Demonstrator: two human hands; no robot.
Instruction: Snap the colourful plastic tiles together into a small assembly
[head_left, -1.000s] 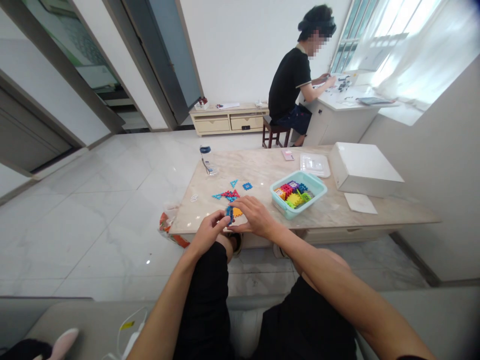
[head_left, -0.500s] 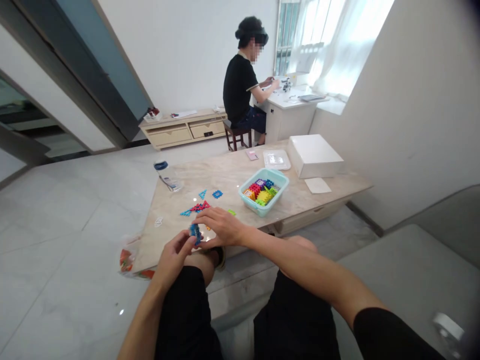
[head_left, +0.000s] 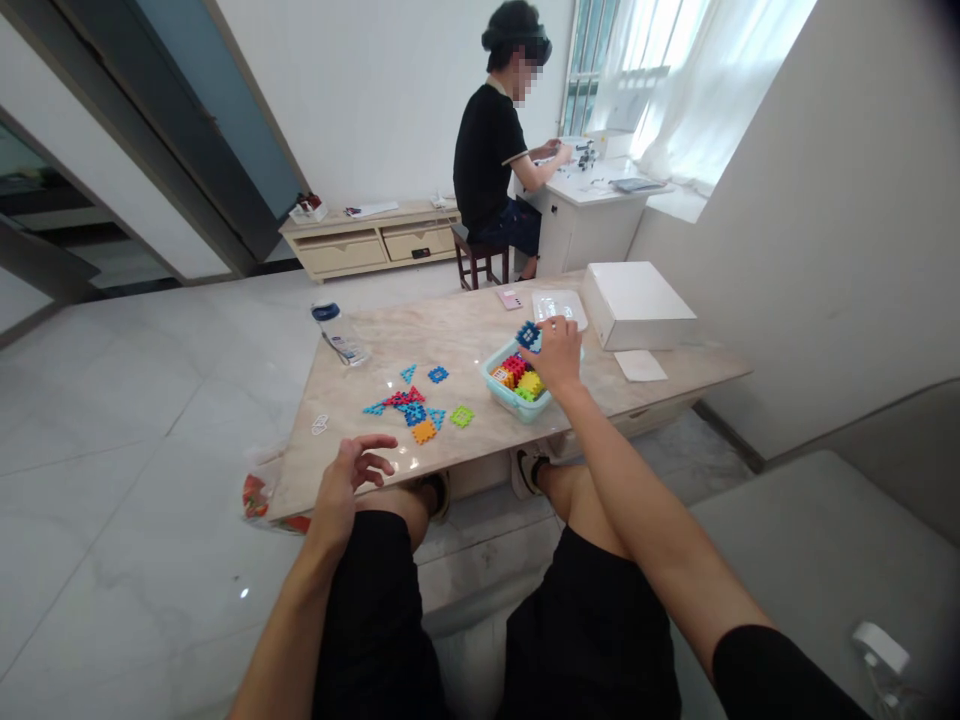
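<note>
My right hand grips a blue interlocking plastic block above the light teal basket, which holds red, yellow, orange and green pieces. My left hand, fingers apart and holding nothing, hovers at the table's near edge. Beyond it lie loose interlocking pieces: an orange square, a green square frame, a blue square frame, a light blue triangle, and a cluster of red and blue pieces.
A clear bottle with a blue lid stands at the table's left. A white box, a clear plastic tray and a paper sheet lie right and behind the basket. Another person sits at a white desk.
My right hand has left my left hand and moved right and away to above the basket, carrying the blue block. My left hand has let go and opened.
</note>
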